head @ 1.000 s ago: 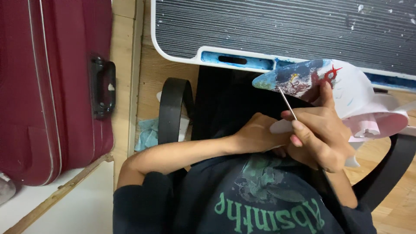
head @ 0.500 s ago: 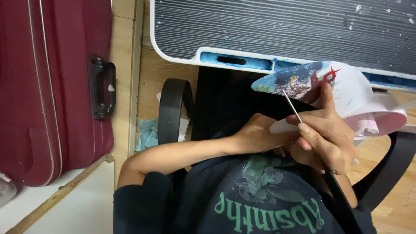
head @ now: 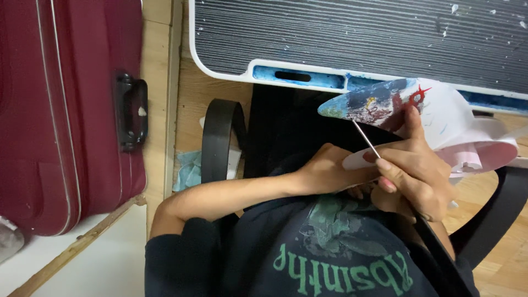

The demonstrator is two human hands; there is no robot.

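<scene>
The right hand [head: 412,176] fingers pinch a thin brush [head: 366,138]; the left hand [head: 327,170] grips the paint-smeared paper [head: 374,102]. Steady the sheet and use light strokes.

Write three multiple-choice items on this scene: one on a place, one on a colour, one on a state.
1. Where is the suitcase?
A. the picture's left
B. on the ribbed board
C. on the lap

2. What colour is the suitcase?
A. green
B. dark red
C. yellow

3. What is the thin stick doing?
A. lying on the floor
B. pinched in the right hand
C. stuck in the suitcase

Answers: 1 A, it stands on the floor at the left; 2 B, its shell is maroon; 3 B, fingers grip it, tip at the paint-smeared paper that the left hand supports.
</scene>
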